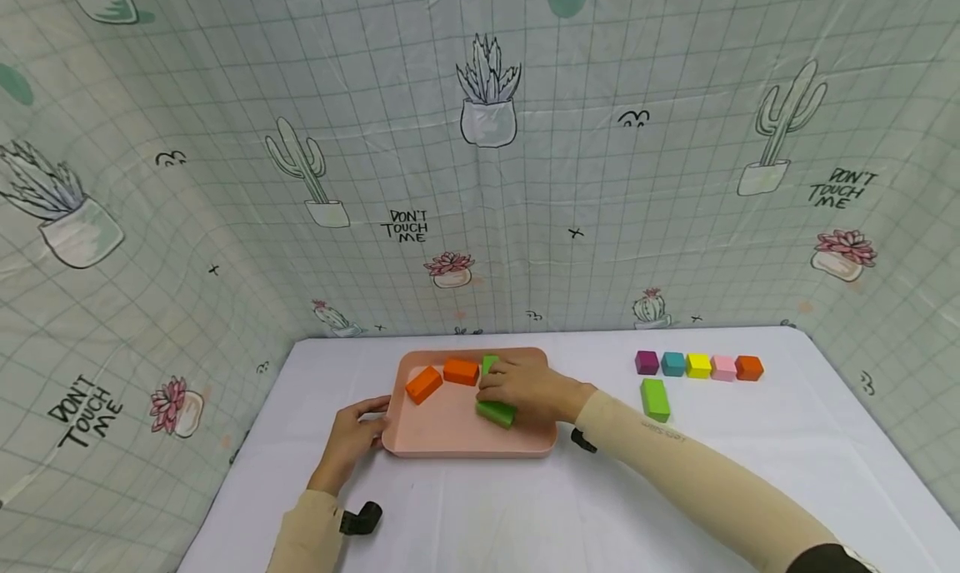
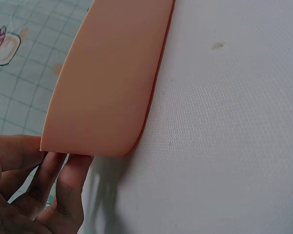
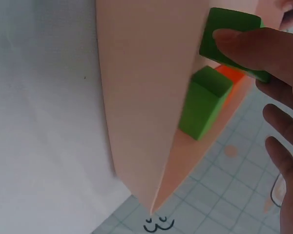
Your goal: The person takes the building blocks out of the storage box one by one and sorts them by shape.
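Observation:
A pink tray [image 1: 442,435] lies on the table before me. At its left end is my left hand [image 1: 351,444], with fingertips touching the outside of the end wall, as the left wrist view also shows. Reaching over the tray from the right, my right hand [image 1: 528,386] pinches a green block [image 3: 232,24] between thumb and fingers. Another green block [image 3: 205,102] stands in the tray beside it, partly covered by the hand in the head view. Two orange blocks, one angled [image 1: 423,385] and one nearly straight [image 1: 461,371], lie toward the tray's back left.
On the table's right side, a third green block [image 1: 656,400] lies in front of a row of small cubes: purple [image 1: 647,362], teal [image 1: 673,364], yellow [image 1: 698,366], pink [image 1: 723,367] and orange [image 1: 749,368]. A patterned cloth [image 1: 525,198] hangs behind the white table [image 1: 480,515].

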The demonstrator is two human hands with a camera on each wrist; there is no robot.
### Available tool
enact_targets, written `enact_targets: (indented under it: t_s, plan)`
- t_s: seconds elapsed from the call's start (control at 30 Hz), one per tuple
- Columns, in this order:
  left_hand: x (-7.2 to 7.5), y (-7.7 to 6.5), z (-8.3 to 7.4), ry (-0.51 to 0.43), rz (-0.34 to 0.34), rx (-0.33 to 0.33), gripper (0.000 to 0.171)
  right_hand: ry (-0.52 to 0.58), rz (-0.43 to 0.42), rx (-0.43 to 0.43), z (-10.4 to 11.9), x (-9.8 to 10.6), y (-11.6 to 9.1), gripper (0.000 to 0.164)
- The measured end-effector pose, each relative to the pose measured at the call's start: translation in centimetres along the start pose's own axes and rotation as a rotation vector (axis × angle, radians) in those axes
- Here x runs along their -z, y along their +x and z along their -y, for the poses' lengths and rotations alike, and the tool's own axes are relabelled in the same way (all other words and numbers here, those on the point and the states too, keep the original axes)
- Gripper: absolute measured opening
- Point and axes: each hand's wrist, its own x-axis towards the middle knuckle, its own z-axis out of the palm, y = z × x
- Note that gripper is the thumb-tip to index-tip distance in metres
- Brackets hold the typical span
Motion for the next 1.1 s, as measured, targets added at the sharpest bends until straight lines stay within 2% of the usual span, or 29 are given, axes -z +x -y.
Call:
enact_targets:
  t_s: [0.4, 0.67, 0.77, 1.1]
  plan:
    - [0.0, 0.0, 0.0, 0.013, 0.0, 0.007, 0.039, 0.058, -0.07, -0.137, -0.2, 2.2, -3.4, 0.065]
    - [0.0, 0.1, 0.1, 0.018, -0.004, 0.006, 0.039, 0.087, -0.246, -0.165, -0.7, 2.6, -6.6, 0.061]
    - [0.0, 0.1, 0.0, 0.018, 0.001, 0.001, 0.039, 0.094, -0.283, -0.182, -0.8, 2.5, -7.8, 0.061]
    - [-0.1, 0.1, 0.2, 0.034, -0.003, 0.003, 0.039, 0.105, -0.305, -0.276, -1.0, 2.3, -11.5, 0.063]
